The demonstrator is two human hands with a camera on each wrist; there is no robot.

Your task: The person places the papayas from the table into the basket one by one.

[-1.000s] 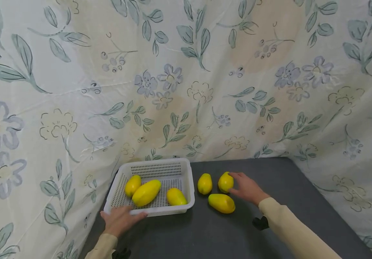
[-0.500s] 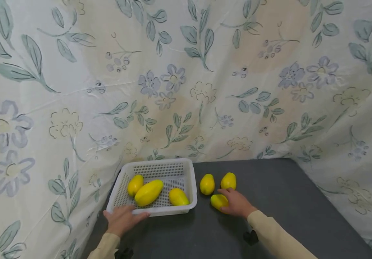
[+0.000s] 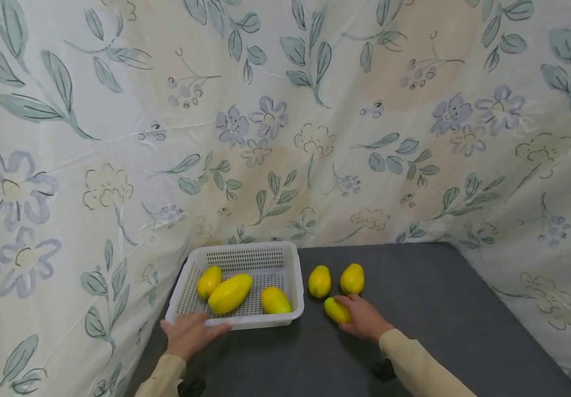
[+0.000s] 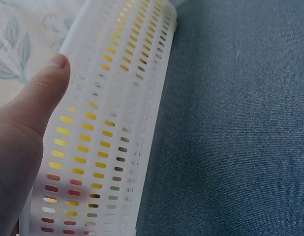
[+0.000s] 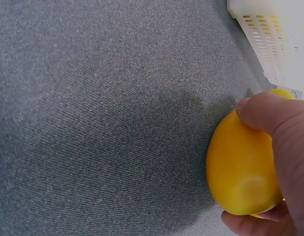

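My right hand holds a yellow papaya with a greenish tip on the dark table. In the right wrist view the thumb lies across the papaya and fingertips reach round its far side. My left hand grips the near left rim of a white plastic basket. Its thumb lies outside the slotted wall, and the fingers show faintly through the slots from inside. Three yellow papayas, among them a large one, lie in the basket.
Two more papayas stand close together right of the basket, one nearer to it and one just behind my right hand. A floral curtain hangs behind and at both sides of the dark table.
My right hand has moved from the back right papaya down to the front one and now holds it. The left hand stays at the basket rim. The head view has shifted slightly.
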